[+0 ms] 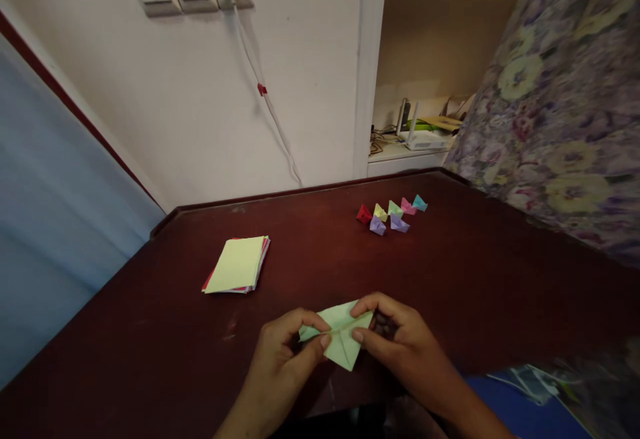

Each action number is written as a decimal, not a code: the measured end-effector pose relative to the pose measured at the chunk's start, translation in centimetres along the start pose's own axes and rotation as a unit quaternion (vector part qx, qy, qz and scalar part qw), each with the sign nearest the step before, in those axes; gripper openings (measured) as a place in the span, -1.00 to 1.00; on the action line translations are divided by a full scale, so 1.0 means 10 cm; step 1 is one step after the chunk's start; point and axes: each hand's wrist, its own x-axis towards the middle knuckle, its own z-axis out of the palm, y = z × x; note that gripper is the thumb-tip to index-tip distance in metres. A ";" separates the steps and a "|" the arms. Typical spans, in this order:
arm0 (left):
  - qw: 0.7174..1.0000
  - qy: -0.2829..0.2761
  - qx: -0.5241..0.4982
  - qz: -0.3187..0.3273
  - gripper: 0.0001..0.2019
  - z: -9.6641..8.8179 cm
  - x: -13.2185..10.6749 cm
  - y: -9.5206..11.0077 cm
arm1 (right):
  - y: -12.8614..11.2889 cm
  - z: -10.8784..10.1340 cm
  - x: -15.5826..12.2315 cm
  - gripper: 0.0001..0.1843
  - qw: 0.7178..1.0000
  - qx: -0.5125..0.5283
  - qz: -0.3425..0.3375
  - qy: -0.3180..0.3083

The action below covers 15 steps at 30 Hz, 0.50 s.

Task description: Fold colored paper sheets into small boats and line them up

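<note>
A partly folded sheet of pale green paper (344, 344) is held between my two hands just above the near edge of the dark red table. My left hand (290, 359) grips its left side, with thumb and index finger close together near the middle crease. On the other side, my right hand (400, 339) pinches the paper with its thumb on the front and its index finger at the upper edge. Creases run across the sheet, and its lower part comes to a point. The other fingers of both hands are mostly hidden behind.
A stack of coloured paper (237, 264), yellow on top, lies to the left on the table (310, 246). Several small folded paper boats (395, 210) stand at the back right. Behind are a white router (427, 140) on a shelf, a floral curtain (560, 112) and a plugged-in cable (270, 112).
</note>
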 end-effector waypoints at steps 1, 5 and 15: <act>1.000 -0.001 0.000 0.002 -0.89 0.00 0.00 0.00 | 0.00 0.01 0.00 -0.92 1.000 -0.002 -0.008 0.002; 1.000 -0.002 -0.020 0.002 -0.89 -0.01 -0.02 0.01 | -0.01 0.04 0.01 -0.92 0.999 0.002 -0.037 0.011; 0.998 0.016 -0.028 0.047 -0.76 -0.04 -0.04 0.02 | -0.02 0.01 -0.03 -0.81 0.997 0.012 -0.070 -0.022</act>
